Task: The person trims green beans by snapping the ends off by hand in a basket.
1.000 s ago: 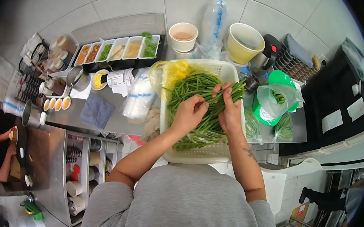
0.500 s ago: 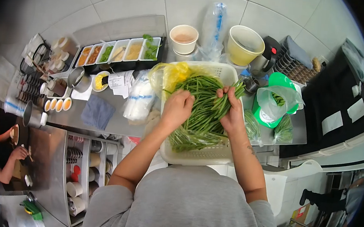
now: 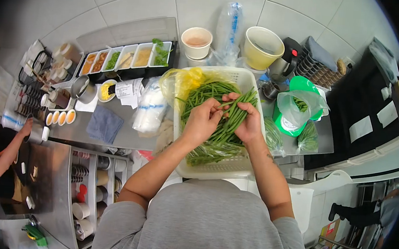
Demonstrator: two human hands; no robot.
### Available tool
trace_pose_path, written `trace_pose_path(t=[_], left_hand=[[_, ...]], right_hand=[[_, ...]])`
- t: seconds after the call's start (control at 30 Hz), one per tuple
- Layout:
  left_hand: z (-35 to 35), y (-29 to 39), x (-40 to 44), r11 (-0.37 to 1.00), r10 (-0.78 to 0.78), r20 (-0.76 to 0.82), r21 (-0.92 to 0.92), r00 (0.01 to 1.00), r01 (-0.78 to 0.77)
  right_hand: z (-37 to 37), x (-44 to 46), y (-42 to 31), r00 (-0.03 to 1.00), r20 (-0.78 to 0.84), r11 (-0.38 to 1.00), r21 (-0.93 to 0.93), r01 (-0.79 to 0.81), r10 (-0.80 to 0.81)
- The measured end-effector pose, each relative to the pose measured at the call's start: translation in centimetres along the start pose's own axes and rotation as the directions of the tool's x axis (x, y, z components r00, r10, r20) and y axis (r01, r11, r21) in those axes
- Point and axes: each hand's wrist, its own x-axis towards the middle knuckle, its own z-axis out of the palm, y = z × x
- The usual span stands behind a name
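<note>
Long green beans (image 3: pixel 210 90) fill much of a white perforated basket (image 3: pixel 198 172) in front of me, with clear plastic at the near end and a yellow plastic bag (image 3: pixel 191 79) at the far left corner. My right hand (image 3: pixel 250 124) is closed around a bunch of green beans, lifted over the pile. My left hand (image 3: pixel 203 121) is closed, its fingertips pinched at the left side of that bunch. Whatever sits between the left fingertips is too small to make out, though it seems to be a bean.
Right of the basket stands a green-rimmed container (image 3: pixel 290 126) with an open plastic bag, beside bagged green vegetables (image 3: pixel 308 138). To the left are a plastic-wrapped bundle (image 3: pixel 149 108), a blue cloth (image 3: pixel 106 124) and topping trays (image 3: pixel 128 57). A co-worker's arm (image 3: pixel 13 146) reaches in at far left.
My left hand has moved right, from the basket's left side to the bunch in my right hand. The right hand has shifted slightly left. The co-worker's arm at far left has reached up.
</note>
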Motion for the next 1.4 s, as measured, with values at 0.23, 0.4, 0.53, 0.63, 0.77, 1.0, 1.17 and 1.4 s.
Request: trace_pose_path(t=[0.23, 0.4, 0.53, 0.63, 0.77, 1.0, 1.17, 1.4], left_hand=[[-0.3, -0.6, -0.7, 0.996, -0.002, 0.043, 0.089, 0.999, -0.002], [0.3, -3.1, -1.4, 0.964, -0.200, 0.292, -0.115, 0.935, 0.242], [-1.9, -1.1, -2.4, 0.920, -0.286, 0.441, -0.123, 0.851, 0.373], [-3.8, 0.1, -2.5, 0.883, -0.294, 0.359, -0.253, 0.886, 0.396], [-3.2, -0.8, -1.6, 0.837, -0.316, 0.239, -0.385, 0.918, 0.389], [-1.8, -0.8, -0.9, 0.990, -0.136, 0.113, 0.045, 0.984, 0.132], [-3.2, -0.9, 2.9, 0.983, -0.076, -0.004, -0.170, 0.997, 0.074], [-3.5, 0.4, 2.1, 0.740, -0.152, 0.470, -0.530, 0.870, 0.415]], right_hand=[[-0.5, 0.1, 0.2, 0.999, -0.019, 0.998, -0.055, 0.027, -0.028], [-0.4, 0.4, 0.5, 0.998, 0.013, 0.998, -0.029, 0.062, -0.061], [1.3, 0.0, -0.3, 0.987, -0.133, 0.995, -0.058, 0.080, -0.087], [1.2, 0.1, -1.0, 0.981, -0.178, 0.990, -0.131, 0.058, -0.081], [1.1, -0.1, -0.2, 0.998, -0.066, 0.912, -0.409, -0.039, 0.013], [0.8, -0.2, 0.6, 0.994, -0.098, 0.812, -0.575, -0.101, 0.054], [1.8, -0.5, 0.2, 0.981, -0.079, 0.786, -0.588, -0.190, 0.178], [1.0, -0.5, 0.4, 0.988, -0.074, 0.798, -0.583, -0.152, 0.135]])
